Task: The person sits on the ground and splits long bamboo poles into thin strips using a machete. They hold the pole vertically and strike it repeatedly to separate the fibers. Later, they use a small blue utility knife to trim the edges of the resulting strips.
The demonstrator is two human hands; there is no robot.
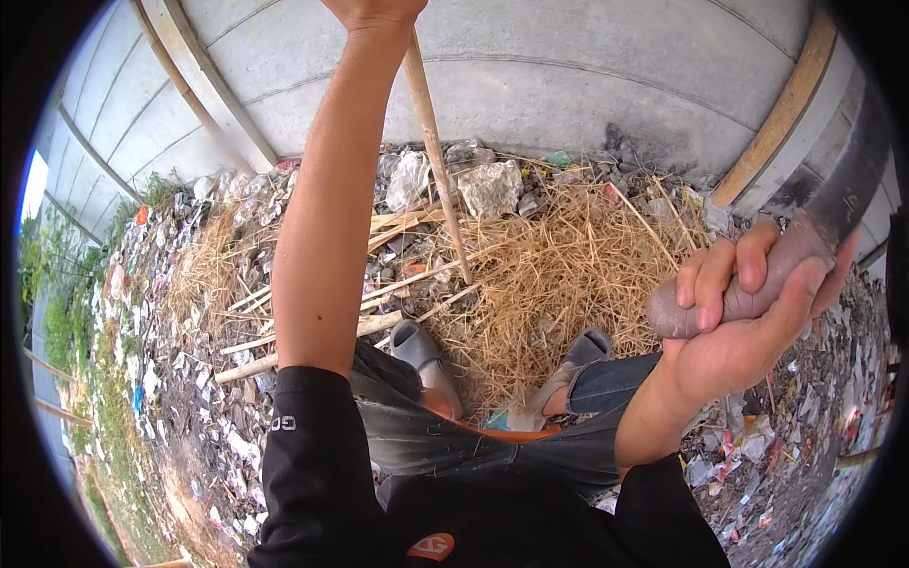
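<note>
My right hand (724, 331) is wrapped round the thick, dull grey-brown handle (776, 279) of a machete, at the right. Its broad dark blade (852, 170) points up and away, running to the picture's edge. My left arm is raised, and my left hand (374, 9) is mostly cut off at the top edge. From beside that hand a pale bamboo stick (436, 151) slants down, its lower end at the ground between my feet and the wall. The hand appears closed on the stick's upper part, though its fingers are out of view.
Dry straw (559, 265) lies heaped before my feet, with cut bamboo pieces (379, 322) to its left. A grey panel wall (568, 95) stands ahead, a bamboo pole (781, 109) leaning at its right. Litter covers the ground around a pale stone lump (490, 189).
</note>
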